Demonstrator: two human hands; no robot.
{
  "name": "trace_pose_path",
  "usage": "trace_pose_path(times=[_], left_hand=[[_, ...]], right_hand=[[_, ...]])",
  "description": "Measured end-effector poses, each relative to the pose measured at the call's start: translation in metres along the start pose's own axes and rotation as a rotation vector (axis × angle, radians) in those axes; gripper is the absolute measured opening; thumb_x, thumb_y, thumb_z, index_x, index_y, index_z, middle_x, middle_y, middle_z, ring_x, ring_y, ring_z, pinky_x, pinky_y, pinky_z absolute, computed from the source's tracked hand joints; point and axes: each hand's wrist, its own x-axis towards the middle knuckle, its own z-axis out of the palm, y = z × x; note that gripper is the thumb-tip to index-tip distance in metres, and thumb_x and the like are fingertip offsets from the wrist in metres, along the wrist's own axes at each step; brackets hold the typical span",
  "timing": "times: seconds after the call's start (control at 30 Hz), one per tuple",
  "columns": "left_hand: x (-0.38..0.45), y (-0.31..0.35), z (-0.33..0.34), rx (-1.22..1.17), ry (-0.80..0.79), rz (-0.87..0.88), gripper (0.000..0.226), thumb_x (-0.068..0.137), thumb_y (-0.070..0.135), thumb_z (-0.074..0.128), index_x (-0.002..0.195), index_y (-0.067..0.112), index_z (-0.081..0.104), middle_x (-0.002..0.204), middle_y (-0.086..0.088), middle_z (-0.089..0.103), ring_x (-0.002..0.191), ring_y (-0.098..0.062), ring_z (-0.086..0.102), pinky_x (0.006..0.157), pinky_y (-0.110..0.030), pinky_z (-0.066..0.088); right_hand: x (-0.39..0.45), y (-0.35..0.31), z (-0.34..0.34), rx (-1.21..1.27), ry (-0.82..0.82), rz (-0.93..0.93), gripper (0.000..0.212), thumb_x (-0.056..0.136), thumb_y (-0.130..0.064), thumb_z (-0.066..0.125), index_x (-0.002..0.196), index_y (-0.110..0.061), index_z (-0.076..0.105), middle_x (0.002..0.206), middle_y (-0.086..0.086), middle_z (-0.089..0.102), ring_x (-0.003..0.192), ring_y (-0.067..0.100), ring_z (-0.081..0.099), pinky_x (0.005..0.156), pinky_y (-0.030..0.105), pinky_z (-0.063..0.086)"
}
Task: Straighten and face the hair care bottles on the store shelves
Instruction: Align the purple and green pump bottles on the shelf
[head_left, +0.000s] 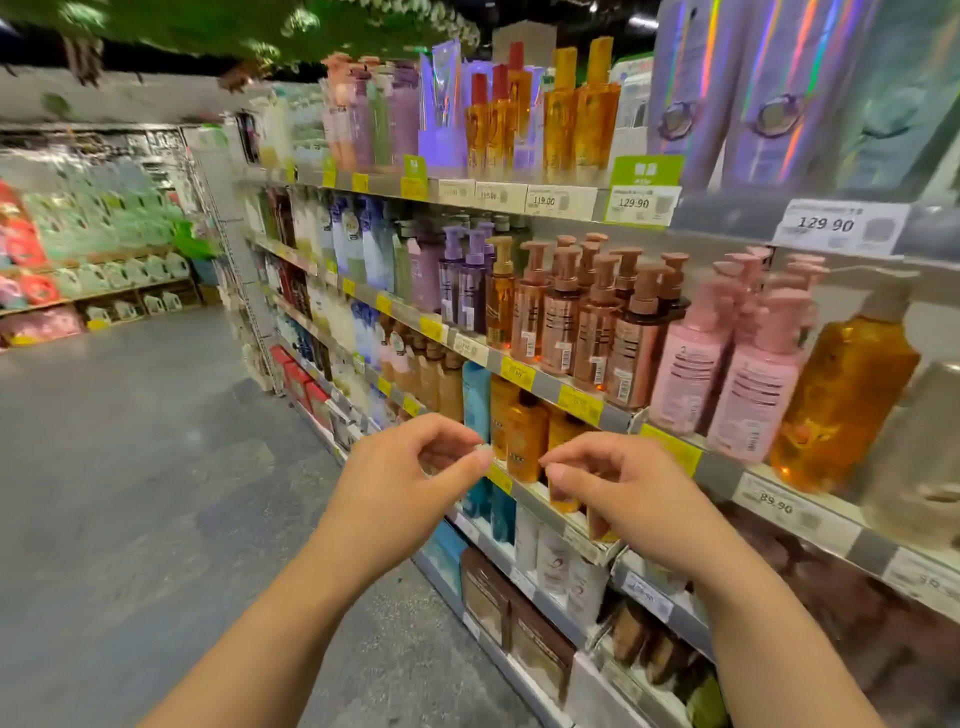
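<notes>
Hair care bottles fill the shelves on the right. Rose-gold pump bottles (592, 322) stand in rows at chest height, with pink pump bottles (748, 374) and a big amber bottle (841, 400) to their right and purple pump bottles (462, 280) to their left. One shelf lower stand amber-orange bottles (524, 436). My left hand (410, 483) and my right hand (623, 493) hover side by side in front of that lower shelf. Their fingers are loosely curled, the fingertips nearly meet, and neither touches a bottle.
The top shelf holds golden oil bottles (576, 119) and tall lilac packs (748, 88). Price tags line the shelf rail (727, 467). Brown boxes (519, 618) sit low down. Grey aisle floor (130, 467) stretches left to a far shelf of detergent jugs (93, 239).
</notes>
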Motion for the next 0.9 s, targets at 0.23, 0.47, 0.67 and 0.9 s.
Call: trace_pose_path(times=[0.23,0.47,0.67,0.9], left_hand=[[0.067,-0.066,-0.038,-0.001,-0.063,0.038,0.01,0.083,0.04,0.072,0.09,0.033,0.071,0.082,0.027,0.069,0.082,0.008,0.063,0.071,-0.006,0.046],[0.155,-0.132,-0.051,-0.02,-0.058,0.048,0.009,0.083,0.037,0.073,0.089,0.031,0.072,0.079,0.021,0.07,0.08,0.005,0.063,0.069,-0.009,0.047],[0.263,-0.195,-0.084,0.04,0.018,0.012,0.009,0.082,0.037,0.074,0.089,0.031,0.072,0.079,0.023,0.07,0.081,0.008,0.062,0.067,-0.005,0.043],[0.38,-0.249,-0.099,0.021,0.06,0.029,0.009,0.082,0.037,0.074,0.089,0.033,0.07,0.084,0.027,0.068,0.083,0.008,0.063,0.069,-0.006,0.044]], right_hand=[[0.067,-0.018,0.049,-0.019,0.017,0.048,0.011,0.097,-0.025,0.065,0.093,-0.03,0.075,0.081,0.003,0.074,0.054,0.01,0.06,0.051,0.02,0.05],[0.178,-0.011,0.075,0.001,0.071,0.057,0.011,0.097,-0.023,0.064,0.098,-0.026,0.075,0.079,-0.004,0.075,0.047,0.005,0.058,0.051,0.02,0.049],[0.325,-0.002,0.119,-0.082,0.11,0.016,0.008,0.095,-0.029,0.066,0.1,-0.033,0.072,0.089,-0.007,0.07,0.051,0.004,0.06,0.062,0.028,0.056],[0.491,0.004,0.146,-0.203,0.234,0.03,0.045,0.091,-0.037,0.068,0.134,-0.029,0.056,0.123,-0.01,0.064,0.095,0.021,0.069,0.094,0.041,0.054]])
